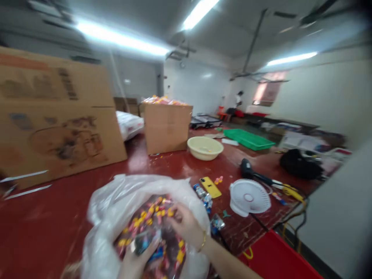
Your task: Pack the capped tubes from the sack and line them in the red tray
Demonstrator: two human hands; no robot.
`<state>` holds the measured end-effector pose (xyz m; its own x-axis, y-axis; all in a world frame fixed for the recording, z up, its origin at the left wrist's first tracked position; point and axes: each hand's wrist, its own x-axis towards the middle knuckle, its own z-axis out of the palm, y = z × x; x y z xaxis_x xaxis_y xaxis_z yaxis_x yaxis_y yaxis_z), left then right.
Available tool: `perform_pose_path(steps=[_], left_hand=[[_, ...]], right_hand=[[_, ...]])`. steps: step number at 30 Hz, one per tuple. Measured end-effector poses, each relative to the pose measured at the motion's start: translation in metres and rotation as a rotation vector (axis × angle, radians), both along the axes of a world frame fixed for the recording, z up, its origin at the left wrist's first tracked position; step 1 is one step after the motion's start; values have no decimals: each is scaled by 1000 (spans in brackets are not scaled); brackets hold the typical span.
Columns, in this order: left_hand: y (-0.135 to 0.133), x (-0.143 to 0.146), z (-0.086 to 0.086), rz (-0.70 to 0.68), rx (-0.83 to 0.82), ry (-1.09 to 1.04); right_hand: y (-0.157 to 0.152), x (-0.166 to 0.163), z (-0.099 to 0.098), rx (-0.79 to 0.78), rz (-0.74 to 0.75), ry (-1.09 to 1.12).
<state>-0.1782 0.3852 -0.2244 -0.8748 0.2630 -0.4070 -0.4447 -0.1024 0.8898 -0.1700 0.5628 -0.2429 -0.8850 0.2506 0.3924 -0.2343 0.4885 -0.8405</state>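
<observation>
A large white translucent plastic bag (109, 217) stands open at the table's near edge. Inside it lie many small yellow-and-pink plastic pieces (142, 217). My left hand (138, 257), low in the bag's mouth, is closed on a small clear packet (145, 240) with dark and blue parts; blur hides its detail. Over the bag's right side, my right hand (184, 223) is closed in a pinch at a yellow-and-pink piece, its fingertips partly hidden. A thin yellow bracelet (202, 241) circles that wrist.
Right of the bag are blue-and-silver packets (203, 197), a yellow phone (210, 187), a white round fan (250, 197) and a black heat gun (247, 169). Behind stand a cream basin (205, 148), a filled carton (167, 128) and a green tray (248, 139). A big carton (58, 124) blocks the left.
</observation>
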Motion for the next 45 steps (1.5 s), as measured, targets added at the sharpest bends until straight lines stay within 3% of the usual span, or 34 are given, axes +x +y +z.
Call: perform_pose_path(steps=[6, 11, 16, 21, 26, 31, 34, 36, 41, 45], left_hand=[[-6, 10, 5, -50, 106, -44], [-8, 12, 0, -69, 86, -62], [-8, 10, -5, -99, -1, 49], [-11, 6, -14, -140, 12, 164], [-11, 4, -20, -164, -71, 201], [-9, -1, -18, -182, -139, 204], [-8, -1, -17, -188, -132, 211], [-8, 1, -16, -192, -93, 190], [-3, 8, -11, -197, 167, -98], [6, 10, -4, -115, 272, -225]], right_hand=[[5, 27, 19, -217, 31, -8], [2, 35, 31, -326, 99, 19], [-4, 29, 49, -153, 144, 46], [-3, 20, 63, 68, 233, 79], [-3, 12, 64, 94, 338, 54], [-1, 10, 64, 171, 270, 65], [0, 8, 66, 233, 385, 58], [1, 4, 63, 148, 441, -14], [2, 0, 41, -342, 422, -344], [-12, 22, 26, -368, 534, -406]])
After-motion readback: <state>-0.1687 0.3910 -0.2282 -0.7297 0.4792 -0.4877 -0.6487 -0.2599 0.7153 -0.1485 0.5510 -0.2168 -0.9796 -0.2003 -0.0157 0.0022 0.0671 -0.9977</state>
